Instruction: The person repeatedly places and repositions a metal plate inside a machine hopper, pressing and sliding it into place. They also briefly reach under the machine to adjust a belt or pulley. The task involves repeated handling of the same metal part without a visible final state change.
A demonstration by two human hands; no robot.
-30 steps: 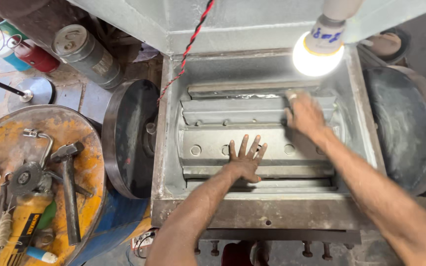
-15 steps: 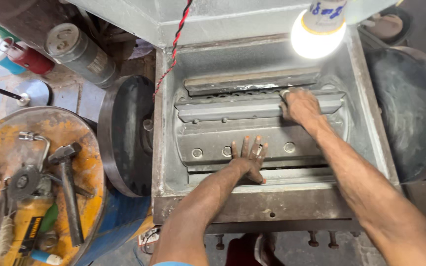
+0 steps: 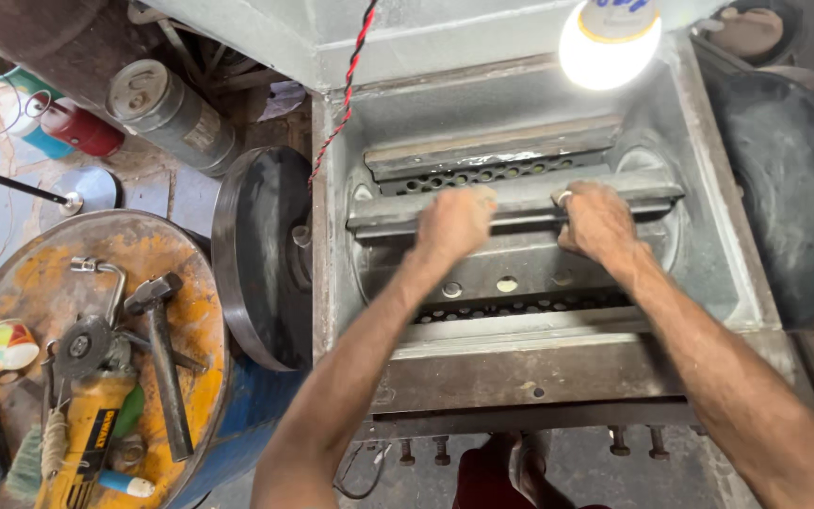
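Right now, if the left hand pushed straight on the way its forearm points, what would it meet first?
The left hand already rests on the long grey metal blade bar. Straight beyond lies the perforated grey screen, then probably the grey metal housing's back wall; depth is unclear.

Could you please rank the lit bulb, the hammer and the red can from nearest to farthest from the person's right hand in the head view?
From the right hand:
1. Lit bulb, just above it at the machine's top edge.
2. Hammer, far left on the orange drum lid.
3. Red can, farthest, upper left on the floor.
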